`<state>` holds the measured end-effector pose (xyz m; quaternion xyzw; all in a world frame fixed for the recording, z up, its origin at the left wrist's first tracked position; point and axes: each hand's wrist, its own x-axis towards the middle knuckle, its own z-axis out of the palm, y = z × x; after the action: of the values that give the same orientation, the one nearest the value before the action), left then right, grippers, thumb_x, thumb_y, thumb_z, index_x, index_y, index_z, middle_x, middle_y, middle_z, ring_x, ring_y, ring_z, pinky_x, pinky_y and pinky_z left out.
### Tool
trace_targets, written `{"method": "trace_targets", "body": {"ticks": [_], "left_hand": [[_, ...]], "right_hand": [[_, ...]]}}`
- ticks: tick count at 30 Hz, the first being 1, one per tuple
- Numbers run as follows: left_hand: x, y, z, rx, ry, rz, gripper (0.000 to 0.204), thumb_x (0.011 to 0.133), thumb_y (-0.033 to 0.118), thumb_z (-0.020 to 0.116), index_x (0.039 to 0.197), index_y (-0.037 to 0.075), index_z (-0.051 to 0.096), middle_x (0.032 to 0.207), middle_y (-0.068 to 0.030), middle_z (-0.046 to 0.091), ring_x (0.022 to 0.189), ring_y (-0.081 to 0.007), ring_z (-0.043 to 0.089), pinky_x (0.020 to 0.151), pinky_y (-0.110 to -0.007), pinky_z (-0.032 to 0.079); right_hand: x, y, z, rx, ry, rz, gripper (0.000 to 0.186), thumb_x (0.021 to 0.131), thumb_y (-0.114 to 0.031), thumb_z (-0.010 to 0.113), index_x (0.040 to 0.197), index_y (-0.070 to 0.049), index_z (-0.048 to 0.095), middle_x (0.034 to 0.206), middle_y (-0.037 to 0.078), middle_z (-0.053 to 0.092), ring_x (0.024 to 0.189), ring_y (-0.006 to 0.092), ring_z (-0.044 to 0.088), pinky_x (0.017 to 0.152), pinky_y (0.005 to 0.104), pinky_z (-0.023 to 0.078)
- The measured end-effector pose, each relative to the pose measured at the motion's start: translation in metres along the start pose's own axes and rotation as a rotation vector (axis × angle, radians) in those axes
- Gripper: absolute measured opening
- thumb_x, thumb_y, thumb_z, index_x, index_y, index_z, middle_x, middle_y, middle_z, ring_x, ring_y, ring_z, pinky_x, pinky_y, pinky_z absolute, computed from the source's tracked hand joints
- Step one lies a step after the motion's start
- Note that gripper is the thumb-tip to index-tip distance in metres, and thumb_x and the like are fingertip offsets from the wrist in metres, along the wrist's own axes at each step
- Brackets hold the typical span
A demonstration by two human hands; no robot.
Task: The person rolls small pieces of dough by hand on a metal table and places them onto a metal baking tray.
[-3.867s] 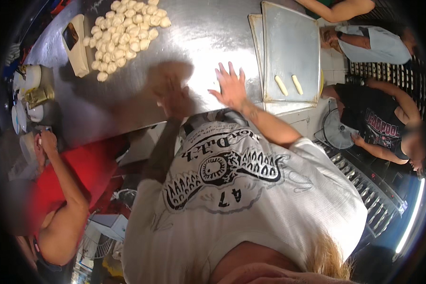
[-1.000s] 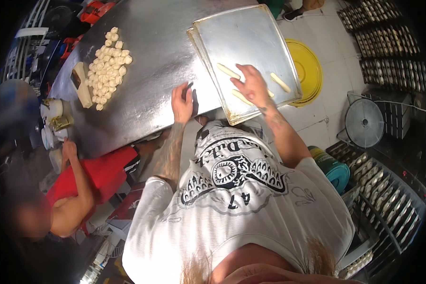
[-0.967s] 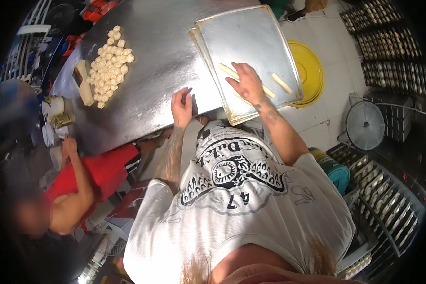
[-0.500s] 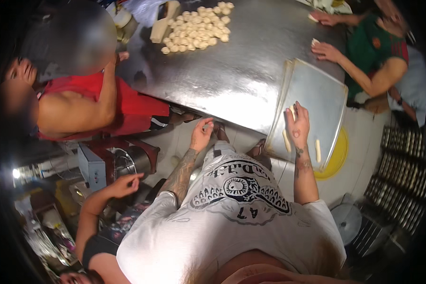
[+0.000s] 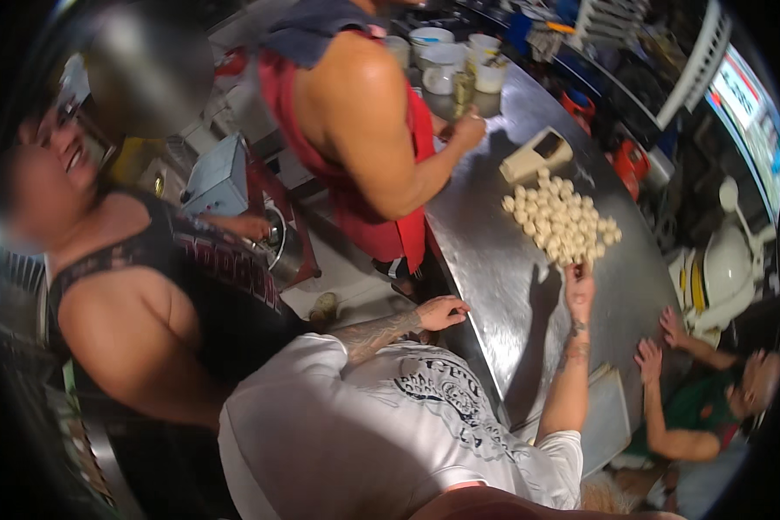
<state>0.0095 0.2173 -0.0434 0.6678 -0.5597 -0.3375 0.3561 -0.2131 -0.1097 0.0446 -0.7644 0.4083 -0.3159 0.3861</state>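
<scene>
A pile of pale dough balls [image 5: 563, 217] lies on the steel table [image 5: 503, 303]. My right hand [image 5: 579, 284] reaches across the tabletop to the pile's near edge. Its fingers are bent and drawn together against the nearest balls, and whatever is between them is hidden. At the table's front edge my left hand [image 5: 443, 313] is open, palm down, holding nothing. Partly behind my right arm is a metal baking tray [image 5: 614, 416]; the dough strips on it are out of sight.
A cream-coloured block-like container [image 5: 536, 156] stands beyond the dough. White tubs [image 5: 444, 65] are at the table's far end. One person in red [image 5: 347, 130] works at the left edge, another in black [image 5: 173, 295] stands close on my left. A co-worker's hands [image 5: 650, 357] rest at the right edge.
My view has swung left. My right hand has left the tray with the dough strips and reached forward to the dough balls. My left hand is now at the table edge.
</scene>
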Motion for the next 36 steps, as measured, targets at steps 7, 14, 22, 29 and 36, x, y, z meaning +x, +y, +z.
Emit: {"method": "trace_targets", "body": {"ticks": [7, 14, 22, 29, 36], "left_hand": [[-0.035, -0.012, -0.042, 0.031, 0.082, -0.117, 0.036, 0.102, 0.03, 0.07, 0.13, 0.008, 0.071, 0.113, -0.0128, 0.074, 0.116, -0.0303, 0.07, 0.1, -0.043, 0.055], [-0.086, -0.011, -0.039, -0.022, 0.239, -0.262, 0.039, 0.103, 0.031, 0.069, 0.133, 0.006, 0.069, 0.121, -0.0133, 0.075, 0.118, -0.0301, 0.07, 0.104, -0.043, 0.054], [-0.102, -0.017, -0.024, 0.004, 0.244, -0.284, 0.037, 0.103, 0.03, 0.07, 0.133, 0.008, 0.069, 0.123, -0.0118, 0.075, 0.12, -0.0299, 0.07, 0.105, -0.043, 0.054], [-0.093, -0.019, -0.034, -0.046, 0.305, -0.252, 0.037, 0.104, 0.031, 0.07, 0.132, 0.008, 0.069, 0.12, -0.0127, 0.076, 0.115, -0.0289, 0.072, 0.102, -0.041, 0.055], [-0.08, -0.023, -0.035, -0.146, 0.306, -0.301, 0.039, 0.104, 0.031, 0.07, 0.136, 0.007, 0.069, 0.123, -0.0148, 0.075, 0.117, -0.0276, 0.072, 0.101, -0.04, 0.055]], "right_hand": [[0.045, 0.023, 0.111, -0.585, 0.026, -0.148, 0.066, 0.091, -0.028, 0.08, 0.148, -0.004, 0.059, 0.132, 0.021, 0.059, 0.126, 0.0436, 0.057, 0.102, 0.0508, 0.054], [0.08, 0.037, 0.122, -0.922, -0.176, -0.08, 0.044, 0.099, -0.026, 0.069, 0.142, -0.019, 0.061, 0.127, 0.014, 0.06, 0.119, 0.0365, 0.061, 0.095, 0.0503, 0.057], [0.075, 0.027, 0.106, -0.887, -0.077, -0.13, 0.053, 0.097, -0.028, 0.071, 0.148, -0.028, 0.059, 0.126, 0.008, 0.06, 0.125, 0.0322, 0.055, 0.101, 0.0498, 0.051], [0.076, 0.043, 0.084, -0.844, -0.058, -0.166, 0.025, 0.096, -0.029, 0.072, 0.117, -0.017, 0.075, 0.123, 0.013, 0.066, 0.116, 0.0376, 0.063, 0.096, 0.054, 0.053], [-0.044, 0.062, 0.066, -0.47, -0.146, -0.355, 0.033, 0.094, -0.02, 0.07, 0.121, -0.001, 0.07, 0.107, 0.027, 0.066, 0.104, 0.0447, 0.06, 0.091, 0.0525, 0.051]]}}
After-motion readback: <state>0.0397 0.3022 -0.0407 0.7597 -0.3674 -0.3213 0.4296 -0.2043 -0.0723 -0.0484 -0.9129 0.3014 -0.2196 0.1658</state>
